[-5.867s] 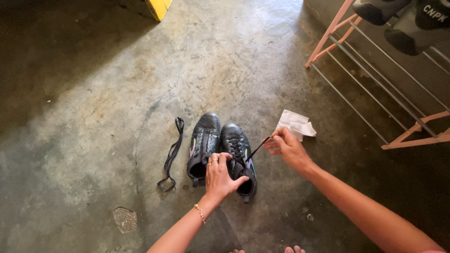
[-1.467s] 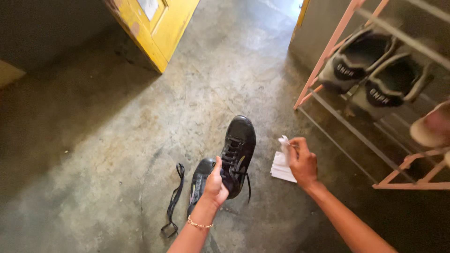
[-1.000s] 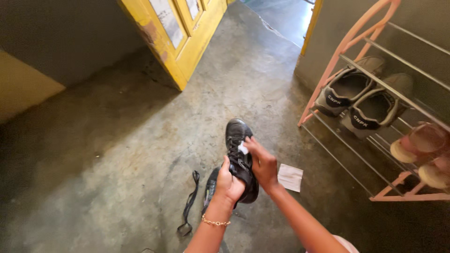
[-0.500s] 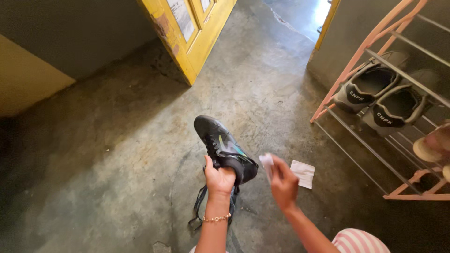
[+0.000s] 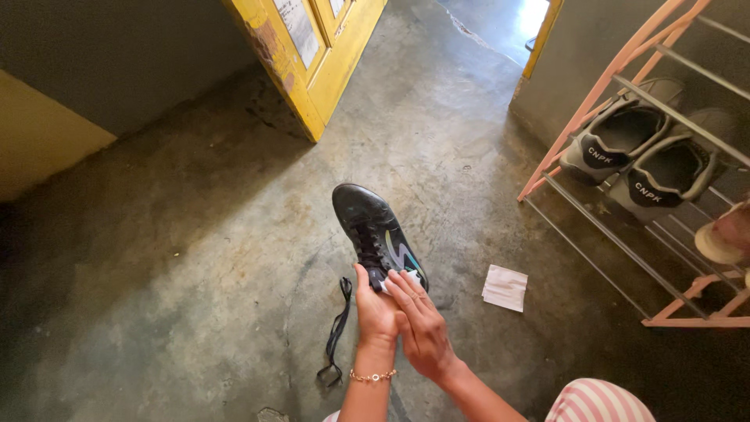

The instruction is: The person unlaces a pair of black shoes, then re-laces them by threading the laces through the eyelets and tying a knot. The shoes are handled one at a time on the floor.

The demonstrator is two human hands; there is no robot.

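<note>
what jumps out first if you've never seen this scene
The black shoe held up at centre, gripped at its heel end by the left hand while the right hand presses a white wipe to its side. Next, the yellow door at the top, and the pink shoe rack with grey shoes on the right.

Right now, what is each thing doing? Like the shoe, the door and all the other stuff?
Black sneaker: lifted, held by left hand.
White wipe: pressed on sneaker by right hand.
Loose black shoelace: lying on floor.
White packet: flat on floor.
Yellow door: open.
Grey shoes: on pink rack.
</note>
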